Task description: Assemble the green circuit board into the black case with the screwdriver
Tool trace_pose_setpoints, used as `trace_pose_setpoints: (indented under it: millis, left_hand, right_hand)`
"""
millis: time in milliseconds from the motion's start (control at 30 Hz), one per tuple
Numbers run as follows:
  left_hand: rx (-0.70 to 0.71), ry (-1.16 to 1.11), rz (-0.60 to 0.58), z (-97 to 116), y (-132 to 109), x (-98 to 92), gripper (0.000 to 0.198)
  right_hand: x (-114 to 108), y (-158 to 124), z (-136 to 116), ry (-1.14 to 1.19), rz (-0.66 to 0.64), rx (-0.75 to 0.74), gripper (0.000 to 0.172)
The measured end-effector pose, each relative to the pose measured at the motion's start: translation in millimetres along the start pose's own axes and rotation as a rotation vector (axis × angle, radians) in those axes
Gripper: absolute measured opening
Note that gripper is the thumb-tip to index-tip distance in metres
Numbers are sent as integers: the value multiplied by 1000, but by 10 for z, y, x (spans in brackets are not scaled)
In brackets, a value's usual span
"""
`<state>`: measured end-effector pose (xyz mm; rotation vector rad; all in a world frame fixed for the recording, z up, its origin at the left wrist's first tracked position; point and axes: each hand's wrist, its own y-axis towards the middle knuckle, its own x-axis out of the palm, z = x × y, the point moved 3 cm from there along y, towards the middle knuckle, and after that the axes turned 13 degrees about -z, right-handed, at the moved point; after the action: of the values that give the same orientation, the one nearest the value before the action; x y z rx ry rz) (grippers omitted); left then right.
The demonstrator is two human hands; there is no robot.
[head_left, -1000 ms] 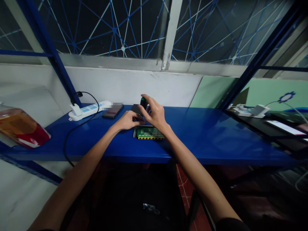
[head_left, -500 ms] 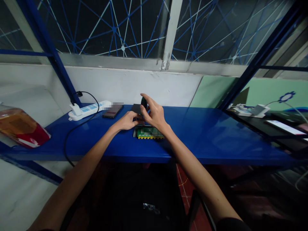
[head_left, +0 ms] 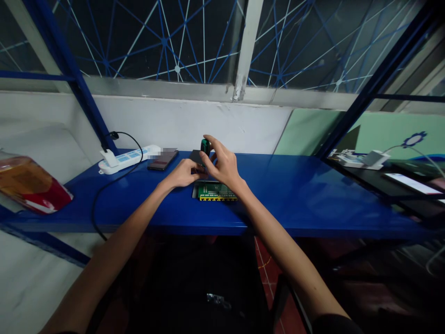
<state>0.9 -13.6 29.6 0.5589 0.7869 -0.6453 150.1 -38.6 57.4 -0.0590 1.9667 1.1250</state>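
A green circuit board [head_left: 215, 191] lies flat on the blue shelf [head_left: 299, 195]. My right hand [head_left: 224, 164] is closed round the dark green-and-black handle of a screwdriver [head_left: 205, 146], held upright over the far end of the board. My left hand [head_left: 184, 174] rests on the shelf at the board's far left corner, fingers curled together against the screwdriver's lower part; whatever it pinches is hidden. The tool's tip is covered by both hands.
A dark phone [head_left: 162, 160] and a white power strip [head_left: 127, 159] with a black cable [head_left: 104, 195] lie at the back left. A red and orange object [head_left: 31, 184] sits far left. Another shelf at right holds a white adapter [head_left: 375, 159] and a lit screen [head_left: 412, 184].
My right hand has turned slightly on the screwdriver handle, which now stands more upright with its green part showing. My left hand and the board have stayed put.
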Motion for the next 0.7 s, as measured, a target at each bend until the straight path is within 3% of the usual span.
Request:
trace_pose_setpoints:
  millis: [233,467,700]
  left_hand:
    - [37,14,-60,-2,2,24,25]
    - [-33,14,56,-1,-14,-10,21]
    - [15,-3,-66,18,-22,-10,23]
  right_hand:
    - [15,2,16,-18,2,0,46]
    - [20,9,10,-29,1,7,47]
    - [12,9,12,-24,2,4,46]
